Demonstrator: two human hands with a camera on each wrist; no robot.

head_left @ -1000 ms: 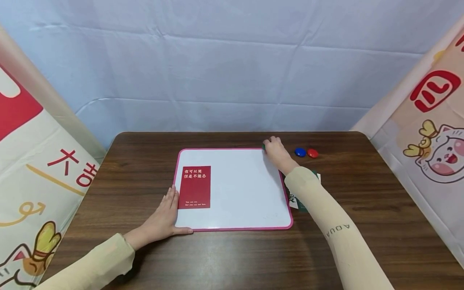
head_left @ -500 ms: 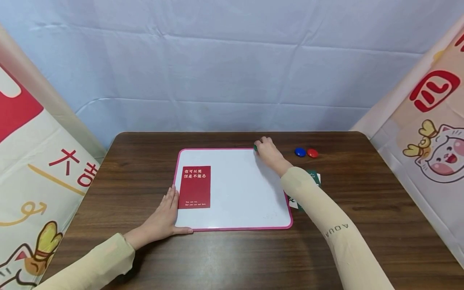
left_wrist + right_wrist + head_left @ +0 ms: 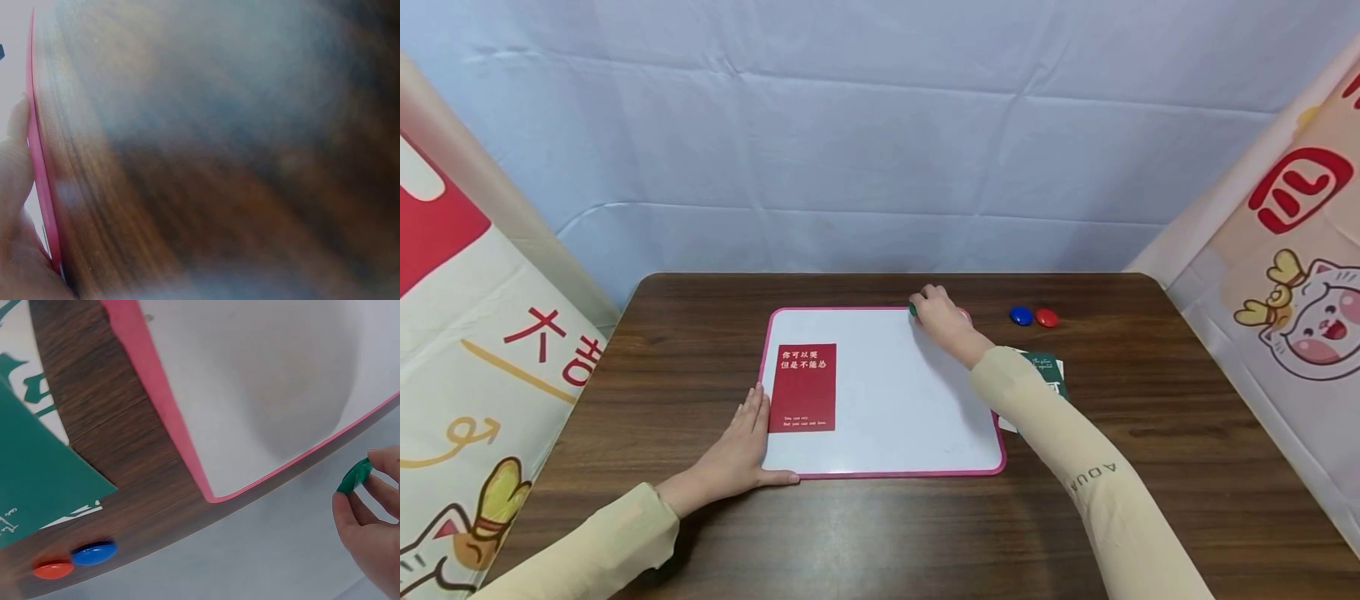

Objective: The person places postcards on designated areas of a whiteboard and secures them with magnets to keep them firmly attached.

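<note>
A whiteboard [image 3: 895,408] with a pink frame lies on the table, and a red card [image 3: 803,392] with printed writing lies on its left part. My left hand [image 3: 741,442] rests along the board's lower left edge, fingers straight and thumb spread at the bottom corner. Over the board's far edge, my right hand [image 3: 943,321] pinches a green round magnet [image 3: 355,476] between thumb and fingertips. In the right wrist view, the magnet is tilted and held apart from the board's surface. The left wrist view catches only part of the left hand at the pink frame.
Right of the board, a blue magnet [image 3: 1021,315] and a red magnet [image 3: 1047,317] lie side by side on the dark wooden table [image 3: 880,542]. Green and white cards [image 3: 1045,367] lie partly under the right forearm. A pale cloth [image 3: 880,150] hangs behind the table.
My right hand has moved left along the board's far edge with the green magnet, uncovering more of the green cards. The left hand, board and red card have stayed put.
</note>
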